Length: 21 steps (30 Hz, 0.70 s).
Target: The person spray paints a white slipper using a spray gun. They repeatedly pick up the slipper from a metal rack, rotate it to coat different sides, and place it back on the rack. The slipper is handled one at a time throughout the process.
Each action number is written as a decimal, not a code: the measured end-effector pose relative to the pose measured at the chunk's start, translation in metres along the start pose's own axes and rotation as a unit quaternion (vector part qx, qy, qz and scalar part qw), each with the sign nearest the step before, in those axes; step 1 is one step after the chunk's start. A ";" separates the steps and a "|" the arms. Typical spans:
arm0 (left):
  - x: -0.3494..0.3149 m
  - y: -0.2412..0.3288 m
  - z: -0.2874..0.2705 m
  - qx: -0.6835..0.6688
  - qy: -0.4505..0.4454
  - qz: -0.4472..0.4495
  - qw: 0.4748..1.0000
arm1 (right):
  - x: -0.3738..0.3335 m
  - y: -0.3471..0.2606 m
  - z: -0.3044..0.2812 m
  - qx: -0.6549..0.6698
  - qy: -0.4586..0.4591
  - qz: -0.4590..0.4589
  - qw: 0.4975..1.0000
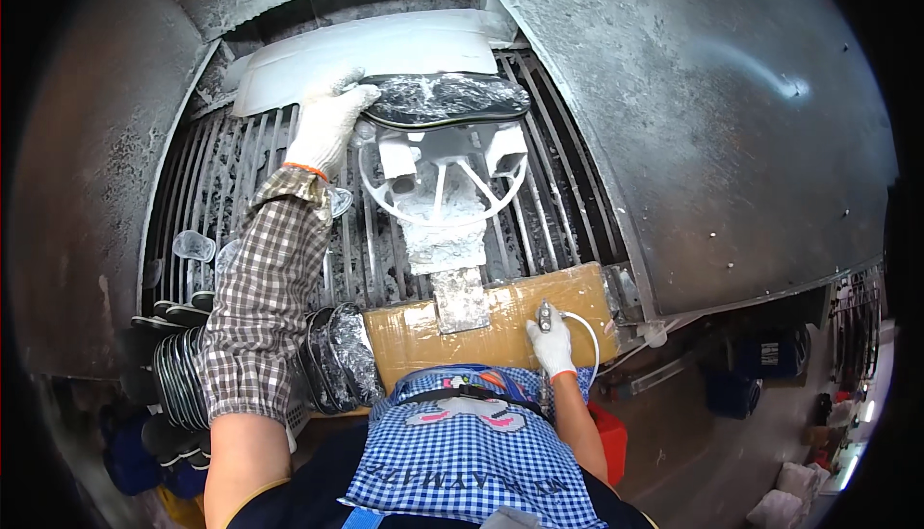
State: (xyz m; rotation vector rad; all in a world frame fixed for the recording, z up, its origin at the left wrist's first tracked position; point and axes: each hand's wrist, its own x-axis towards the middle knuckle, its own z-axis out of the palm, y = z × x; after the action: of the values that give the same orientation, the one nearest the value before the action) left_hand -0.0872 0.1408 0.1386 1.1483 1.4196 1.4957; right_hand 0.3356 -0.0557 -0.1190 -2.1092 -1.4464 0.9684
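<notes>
A dark shoe sole (448,99), streaked with white, lies across the top of a white wheel-shaped stand (441,211). My left hand (327,123), in a white glove with an orange cuff, grips the sole's left end between thumb and fingers. Low on the right, my gloved right hand (551,346) is wrapped round a small metal spray gun (546,315) with a pale hose (589,332). It rests by a cardboard-brown, tape-covered panel (500,312). Most of the gun's handle is hidden by the glove.
Under the stand runs a coated metal grating (361,250), with metal booth walls on both sides (741,115). A white sheet (371,52) leans at the back. Stacked soles (178,375) and more dark soles (342,361) flank my left forearm. A clear plastic cup (193,245) lies on the grating.
</notes>
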 end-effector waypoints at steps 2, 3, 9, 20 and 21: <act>0.003 -0.004 -0.003 0.013 0.010 0.003 1.000 | 0.002 0.007 0.002 0.002 -0.005 -0.027 1.000; 0.005 -0.007 -0.003 0.020 0.011 0.005 1.000 | 0.002 0.007 0.002 0.002 -0.006 -0.040 0.999; 0.009 -0.015 -0.006 0.000 0.016 -0.002 1.000 | 0.002 0.006 0.000 0.002 -0.010 -0.035 0.999; -0.029 -0.045 -0.033 -0.060 0.113 -0.012 0.992 | -0.005 -0.013 -0.002 0.084 0.039 -0.064 0.994; -0.038 -0.058 -0.036 -0.059 0.135 -0.013 0.989 | -0.004 -0.018 -0.007 0.107 0.040 -0.093 0.989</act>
State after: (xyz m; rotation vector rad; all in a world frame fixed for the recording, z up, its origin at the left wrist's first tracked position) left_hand -0.1129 0.0995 0.0778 0.8764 1.4927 1.7435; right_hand 0.3281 -0.0519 -0.1006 -1.8054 -1.4034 0.9113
